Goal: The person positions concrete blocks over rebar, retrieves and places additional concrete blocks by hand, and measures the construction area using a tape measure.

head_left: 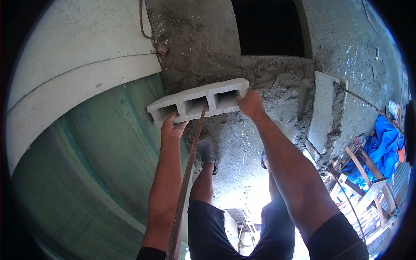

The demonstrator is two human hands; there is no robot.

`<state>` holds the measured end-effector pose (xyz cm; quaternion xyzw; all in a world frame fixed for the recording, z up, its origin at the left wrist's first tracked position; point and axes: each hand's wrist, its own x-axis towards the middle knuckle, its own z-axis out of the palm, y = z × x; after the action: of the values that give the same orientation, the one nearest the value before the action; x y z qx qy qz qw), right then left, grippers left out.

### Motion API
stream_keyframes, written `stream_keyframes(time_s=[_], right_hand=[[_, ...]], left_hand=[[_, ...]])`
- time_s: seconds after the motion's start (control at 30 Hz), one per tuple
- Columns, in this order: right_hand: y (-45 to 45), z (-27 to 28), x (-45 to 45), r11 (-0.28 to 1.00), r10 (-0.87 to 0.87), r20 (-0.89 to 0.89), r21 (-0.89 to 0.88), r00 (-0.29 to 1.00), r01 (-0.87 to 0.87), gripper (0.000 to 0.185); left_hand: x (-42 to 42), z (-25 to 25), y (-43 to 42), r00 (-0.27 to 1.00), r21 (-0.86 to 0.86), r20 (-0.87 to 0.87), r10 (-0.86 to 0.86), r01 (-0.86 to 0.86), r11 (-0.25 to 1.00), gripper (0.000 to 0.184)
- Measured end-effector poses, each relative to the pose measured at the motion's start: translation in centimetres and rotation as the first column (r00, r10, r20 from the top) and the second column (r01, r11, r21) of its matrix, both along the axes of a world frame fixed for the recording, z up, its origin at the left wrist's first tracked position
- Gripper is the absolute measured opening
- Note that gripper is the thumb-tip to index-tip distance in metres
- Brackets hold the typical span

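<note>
A grey hollow concrete block [200,100] with three openings is held up between both hands, its left end lower than its right. My left hand [172,126] grips the lower left edge, with fingers at the left opening. Closed around the right end is my right hand [251,104]. A rusty rebar [190,160] rises from the bottom of the view, and its upper end overlaps the block near the middle opening; whether it passes into the block I cannot tell. Wet mortar [277,76] lies beyond the block.
A green panel [104,160] stands at the left below a pale wall [91,82]. A dark opening [271,28] is at the top. Another block [323,108] sits in mortar at the right, near a thin rebar [368,104], blue tarp [377,147] and wooden pieces [372,195].
</note>
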<state>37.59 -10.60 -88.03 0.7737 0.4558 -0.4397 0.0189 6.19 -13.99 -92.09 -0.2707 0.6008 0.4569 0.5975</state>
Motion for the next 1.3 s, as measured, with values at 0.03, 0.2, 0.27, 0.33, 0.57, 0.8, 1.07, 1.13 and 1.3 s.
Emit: stream_keyframes(time_s=[0.03, 0.2, 0.27, 0.33, 0.57, 0.8, 1.07, 1.13, 1.3], right_hand=[[-0.2, 0.1, 0.1, 1.0, -0.013, 0.004, 0.013, 1.0, 0.013, 0.04], [-0.9, 0.1, 0.3, 0.998, -0.037, 0.003, 0.052, 0.999, 0.037, 0.04], [-0.8, 0.0, 0.2, 1.0, -0.011, -0.012, 0.028, 1.0, 0.011, 0.042], [-0.7, -0.2, 0.1, 0.999, -0.024, -0.008, 0.036, 1.0, 0.024, 0.044], [-0.2, 1.7, 0.4, 0.994, -0.102, -0.075, -0.041, 0.992, 0.099, 0.064], [-8.0, 5.1, 7.6, 0.995, -0.093, -0.027, -0.023, 0.995, 0.092, 0.07], [-8.2, 8.5, 8.4, 0.982, -0.187, -0.18, -0.014, 0.966, 0.188, 0.061], [-8.6, 8.2, 7.9, 0.992, -0.078, -0.163, -0.114, 0.984, 0.06, 0.061], [-6.2, 5.5, 4.3, 1.0, -0.004, -0.173, -0.025, 0.985, 0.0, 0.068]], left_hand=[[0.0, 0.1, -0.1, 1.0, 0.005, -0.009, -0.019, 0.019, 1.0, 0.037], [0.1, -0.2, -0.4, 0.999, 0.046, -0.026, -0.039, 0.04, 0.998, 0.039], [0.0, -0.3, -0.4, 0.996, 0.05, -0.035, -0.083, 0.085, 0.995, 0.04], [-0.2, -0.7, -0.4, 0.996, 0.063, -0.036, -0.084, 0.086, 0.994, 0.041], [0.5, 2.4, -0.2, 0.993, 0.031, -0.013, -0.114, 0.114, 0.993, 0.062], [-0.7, 6.3, -5.8, 0.871, -0.152, -0.232, -0.433, 0.407, 0.901, 0.075], [-1.7, 9.8, 0.8, -0.834, -0.851, -0.521, -0.184, 0.524, 0.033, 0.085], [-0.3, 12.0, 2.6, -0.888, -0.895, -0.413, -0.202, 0.437, -0.089, 0.091], [1.3, 10.5, 3.8, -0.934, -0.88, -0.266, -0.236, 0.336, -0.335, 0.104]])
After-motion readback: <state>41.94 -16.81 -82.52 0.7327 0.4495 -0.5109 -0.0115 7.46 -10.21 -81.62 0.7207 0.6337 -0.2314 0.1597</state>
